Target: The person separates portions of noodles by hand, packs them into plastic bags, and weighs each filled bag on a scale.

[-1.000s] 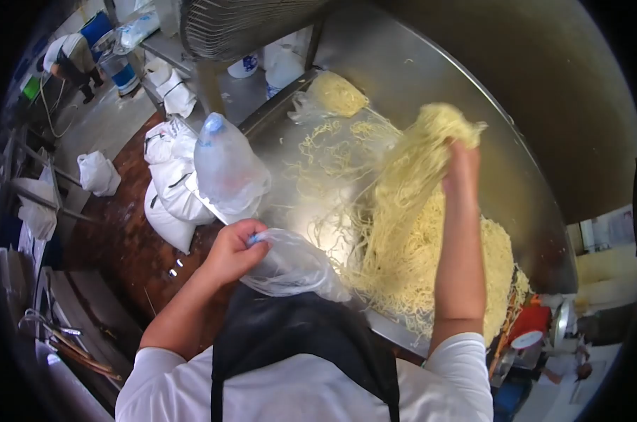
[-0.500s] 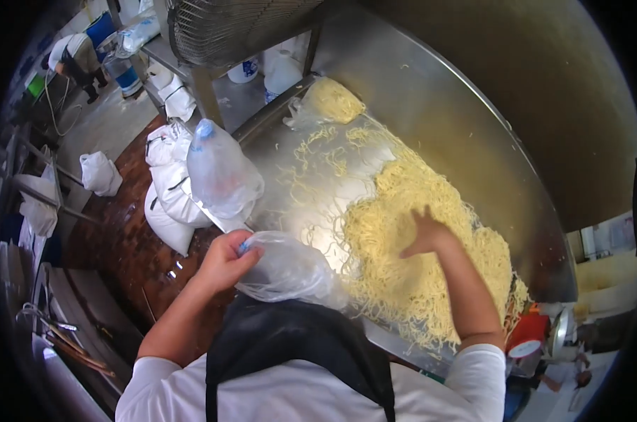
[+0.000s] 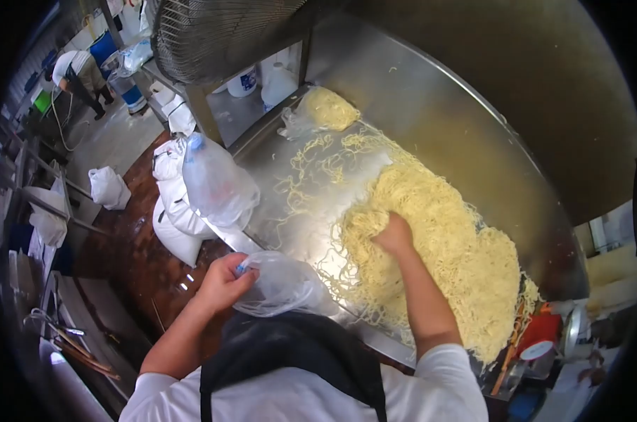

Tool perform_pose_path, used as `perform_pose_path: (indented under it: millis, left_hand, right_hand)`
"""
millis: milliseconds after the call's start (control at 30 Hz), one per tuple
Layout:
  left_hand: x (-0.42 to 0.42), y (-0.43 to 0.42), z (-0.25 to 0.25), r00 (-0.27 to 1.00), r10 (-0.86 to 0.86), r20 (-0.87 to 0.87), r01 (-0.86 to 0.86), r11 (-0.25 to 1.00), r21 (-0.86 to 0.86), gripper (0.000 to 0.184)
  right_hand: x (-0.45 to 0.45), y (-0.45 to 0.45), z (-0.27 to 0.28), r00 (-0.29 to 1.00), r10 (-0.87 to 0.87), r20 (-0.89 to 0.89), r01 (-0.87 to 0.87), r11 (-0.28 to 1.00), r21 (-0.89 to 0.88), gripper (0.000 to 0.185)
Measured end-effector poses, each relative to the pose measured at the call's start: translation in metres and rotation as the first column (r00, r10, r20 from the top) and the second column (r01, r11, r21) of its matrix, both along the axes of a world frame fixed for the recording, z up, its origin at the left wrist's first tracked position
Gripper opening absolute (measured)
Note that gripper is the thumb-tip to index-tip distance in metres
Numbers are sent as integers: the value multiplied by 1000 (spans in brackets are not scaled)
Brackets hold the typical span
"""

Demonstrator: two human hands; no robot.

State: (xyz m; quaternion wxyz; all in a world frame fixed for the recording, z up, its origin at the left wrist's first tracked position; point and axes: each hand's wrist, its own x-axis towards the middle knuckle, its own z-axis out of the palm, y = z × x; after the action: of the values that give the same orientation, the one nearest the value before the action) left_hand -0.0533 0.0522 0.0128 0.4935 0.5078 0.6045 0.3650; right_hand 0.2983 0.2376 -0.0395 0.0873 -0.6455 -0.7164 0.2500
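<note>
A clear plastic bag hangs from my left hand, which pinches it by its bluish edge near the table's front rim. My right hand is at the left side of a big heap of pale yellow noodles, its fingers curled into a clump of them and partly hidden. Loose strands lie scattered over the metal table to the left of the heap. At the far end sits a plastic bag of noodles.
A stack of clear plastic bags hangs at the table's left edge, above white sacks on the floor. A large fan stands at the upper left. At right is a red scale. A person bends over in the background.
My right hand has moved left and down from above the heap, its spread fingers now curled into the noodles. My left hand keeps hold of the plastic bag in about the same place.
</note>
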Motion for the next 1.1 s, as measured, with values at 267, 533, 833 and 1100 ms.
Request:
perform_pose_path:
  millis: [267,533,833,1100]
  left_hand:
    - [8,22,4,992,-95,81,94,995,27,14]
    - [-1,23,-5,990,-83,116,76,995,61,13]
    - [6,23,-3,993,-18,116,12,999,53,16]
    - [3,12,5,999,-23,-39,22,999,-30,19]
  right_hand:
    - [43,-5,167,346,-88,-934,478,873,95,39]
    - [109,22,341,183,355,-917,386,832,399,34]
    - [101,2,328,67,415,-907,-68,909,411,65]
    - [72,58,18,845,85,527,119,933,-341,96]
